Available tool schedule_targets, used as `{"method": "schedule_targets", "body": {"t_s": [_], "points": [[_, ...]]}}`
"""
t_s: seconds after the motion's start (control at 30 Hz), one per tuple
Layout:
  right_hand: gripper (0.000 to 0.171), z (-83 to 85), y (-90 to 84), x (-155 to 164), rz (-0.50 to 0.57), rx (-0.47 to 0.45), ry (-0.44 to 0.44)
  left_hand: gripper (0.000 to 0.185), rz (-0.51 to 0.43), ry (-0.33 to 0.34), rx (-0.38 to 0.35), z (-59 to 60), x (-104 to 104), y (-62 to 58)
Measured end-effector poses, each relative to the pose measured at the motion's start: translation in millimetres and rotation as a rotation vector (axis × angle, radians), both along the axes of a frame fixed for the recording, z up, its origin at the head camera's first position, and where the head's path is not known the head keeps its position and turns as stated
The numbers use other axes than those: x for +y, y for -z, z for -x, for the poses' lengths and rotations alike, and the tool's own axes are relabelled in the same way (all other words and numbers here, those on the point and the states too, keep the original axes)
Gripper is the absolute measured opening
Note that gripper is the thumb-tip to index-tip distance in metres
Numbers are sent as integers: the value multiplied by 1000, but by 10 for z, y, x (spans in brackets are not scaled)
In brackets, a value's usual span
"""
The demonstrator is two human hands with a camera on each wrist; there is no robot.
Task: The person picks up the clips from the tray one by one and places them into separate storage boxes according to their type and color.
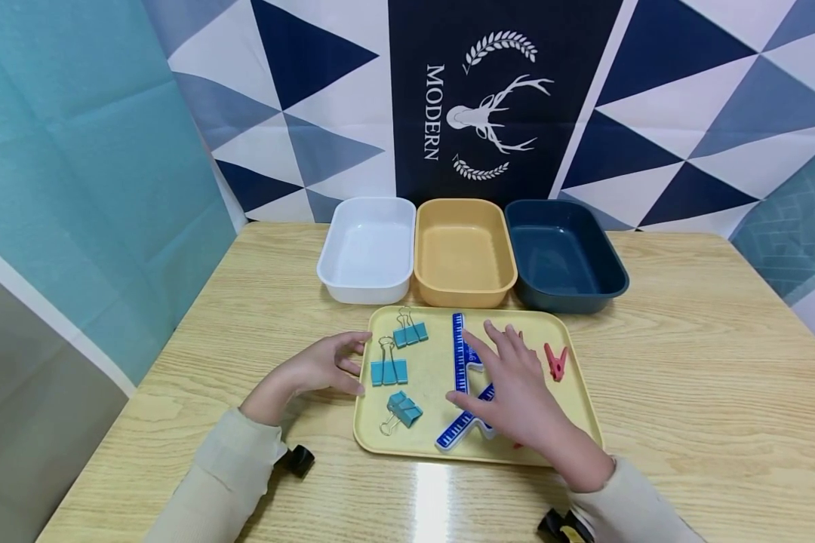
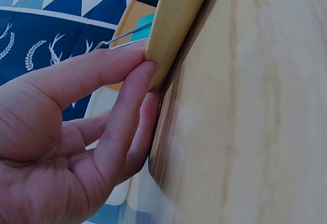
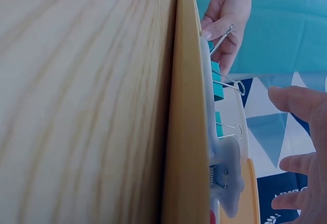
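Head view: ruler (image 1: 459,354) under right hand (image 1: 516,392)

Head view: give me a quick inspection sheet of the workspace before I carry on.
Surface: wooden table, pale grain.
Job's things: yellow tray holding three blue binder clips, blue ruler pieces, red clip.
Clutter: white bin, tan bin, navy bin, all seemingly bare.
Hands: left hand touches the tray's left rim; right hand spread over the ruler pieces.
Cables: nothing seen.
Surroundings: triangle-patterned backdrop.
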State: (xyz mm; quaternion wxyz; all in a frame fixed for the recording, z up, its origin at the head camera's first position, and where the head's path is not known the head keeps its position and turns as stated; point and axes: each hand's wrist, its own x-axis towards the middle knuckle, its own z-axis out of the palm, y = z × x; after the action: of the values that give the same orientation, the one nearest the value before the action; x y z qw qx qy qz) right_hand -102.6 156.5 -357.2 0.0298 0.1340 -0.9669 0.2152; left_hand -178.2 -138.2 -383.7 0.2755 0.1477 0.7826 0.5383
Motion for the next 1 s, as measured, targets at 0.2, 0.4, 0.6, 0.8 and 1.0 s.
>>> {"method": "schedule_targets", "body": {"t_s": [0.2, 0.4, 0.6, 0.8, 1.0], "points": [[82, -8, 17, -40, -1, -12, 3, 86, -9, 1, -8, 4, 2, 9], [82, -19, 36, -63, 3, 1, -17, 86, -21, 6, -18, 10, 3, 19], [82, -25, 54, -98, -3, 31, -43, 86, -26, 15, -21, 0, 9, 5], [81, -31, 64, -132, 31, 32, -61, 86, -19, 8, -20, -4, 11, -5], [79, -44, 69, -190, 64, 1, -70, 87, -15, 9, -11, 0, 1, 4]]}}
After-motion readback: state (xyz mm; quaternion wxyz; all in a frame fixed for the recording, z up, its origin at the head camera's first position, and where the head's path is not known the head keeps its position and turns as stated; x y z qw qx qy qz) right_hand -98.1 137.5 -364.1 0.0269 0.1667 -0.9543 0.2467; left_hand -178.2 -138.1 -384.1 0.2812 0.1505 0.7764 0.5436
